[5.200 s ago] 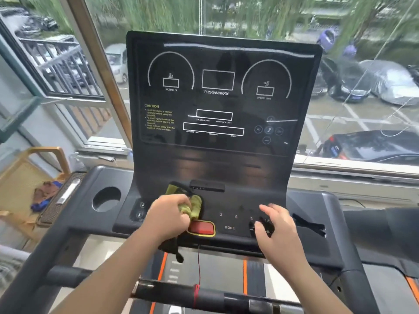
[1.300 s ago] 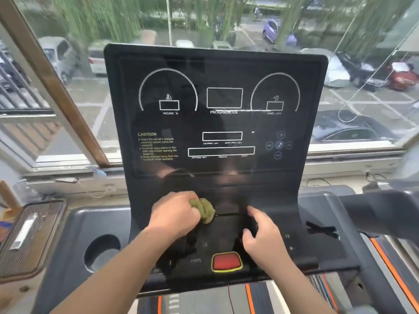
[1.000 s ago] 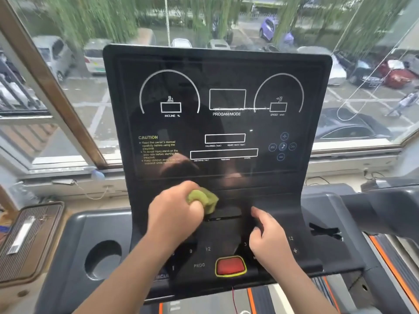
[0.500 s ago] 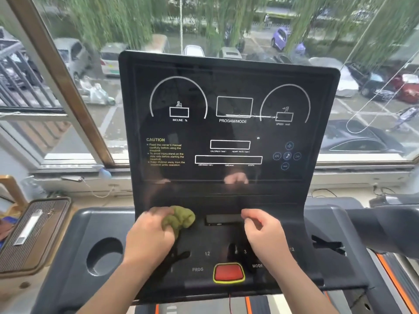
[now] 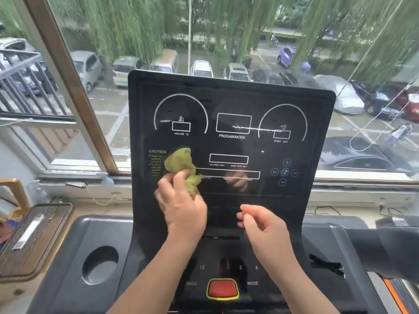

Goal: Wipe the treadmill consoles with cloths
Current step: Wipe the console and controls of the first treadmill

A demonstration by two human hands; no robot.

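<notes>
Just above our left hand (image 5: 181, 209), which pinches it, the crumpled olive-green cloth (image 5: 180, 163) wipes the glossy black treadmill console (image 5: 317, 123); next we likely sweep rightward, above our slack, empty right hand (image 5: 266, 227).

We are in a gym or exercise room: a treadmill console (image 5: 229, 143) rises near us, another machine's padded arm (image 5: 385, 250) sits right, and the far window (image 5: 74, 98) overlooks parked cars (image 5: 201, 68).
</notes>
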